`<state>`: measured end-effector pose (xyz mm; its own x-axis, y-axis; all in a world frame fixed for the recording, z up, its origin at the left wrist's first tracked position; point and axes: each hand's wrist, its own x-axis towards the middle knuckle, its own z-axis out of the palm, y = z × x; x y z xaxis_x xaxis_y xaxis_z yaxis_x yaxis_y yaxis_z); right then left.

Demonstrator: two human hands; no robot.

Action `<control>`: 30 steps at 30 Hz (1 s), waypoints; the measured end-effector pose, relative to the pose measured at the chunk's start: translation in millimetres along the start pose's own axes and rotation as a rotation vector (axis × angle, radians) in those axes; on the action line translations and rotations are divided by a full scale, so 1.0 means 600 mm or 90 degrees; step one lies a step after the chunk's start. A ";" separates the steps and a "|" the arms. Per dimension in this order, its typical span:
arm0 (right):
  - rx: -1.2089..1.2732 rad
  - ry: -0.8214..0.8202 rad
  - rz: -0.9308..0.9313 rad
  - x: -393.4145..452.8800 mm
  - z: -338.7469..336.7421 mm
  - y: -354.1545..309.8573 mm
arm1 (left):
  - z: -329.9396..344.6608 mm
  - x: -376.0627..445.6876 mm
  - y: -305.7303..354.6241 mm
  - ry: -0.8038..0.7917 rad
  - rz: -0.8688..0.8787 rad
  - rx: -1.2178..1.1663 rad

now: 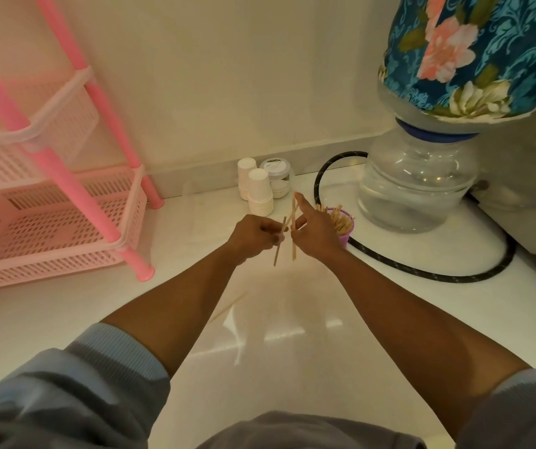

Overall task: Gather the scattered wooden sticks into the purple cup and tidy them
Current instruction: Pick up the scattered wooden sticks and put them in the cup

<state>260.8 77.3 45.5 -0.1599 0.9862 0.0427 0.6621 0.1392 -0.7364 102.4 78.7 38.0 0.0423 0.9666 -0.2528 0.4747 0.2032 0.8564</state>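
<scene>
My left hand (253, 236) pinches a wooden stick (278, 246) that slants down toward me. Close beside it, my right hand (313, 233) holds another wooden stick (293, 251) nearly upright between thumb and fingers, index finger stretched out. Both hands hover above the white counter, just left of the purple cup (346, 236). The cup stands partly hidden behind my right hand and holds several sticks (341, 222). One loose stick (229, 306) lies on the counter between my forearms.
A pink plastic rack (65, 222) stands at the left. White paper cup stacks (258, 194) and a small jar (278, 176) sit by the wall. A water bottle dispenser (418, 183) with floral cover and a black hose (422, 270) are at the right.
</scene>
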 end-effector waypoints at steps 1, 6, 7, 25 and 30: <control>0.004 0.013 -0.001 0.000 -0.008 0.000 | 0.004 0.004 0.010 0.013 0.012 -0.003; 0.087 0.125 0.022 0.011 -0.048 0.006 | 0.023 0.025 0.058 0.069 0.065 -0.059; 0.099 0.141 0.028 0.014 -0.055 0.008 | 0.027 0.030 0.066 0.076 0.066 -0.069; 0.074 0.216 0.106 0.049 -0.121 0.058 | 0.094 0.094 0.121 0.084 0.126 0.017; 0.048 0.177 0.107 0.052 -0.115 0.075 | 0.103 0.100 0.109 0.087 0.130 0.048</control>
<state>336.0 120.8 60.1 0.1594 0.9829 0.0920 0.6052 -0.0236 -0.7957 190.7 140.1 51.2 0.0267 0.9996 -0.0107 0.5328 -0.0052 0.8462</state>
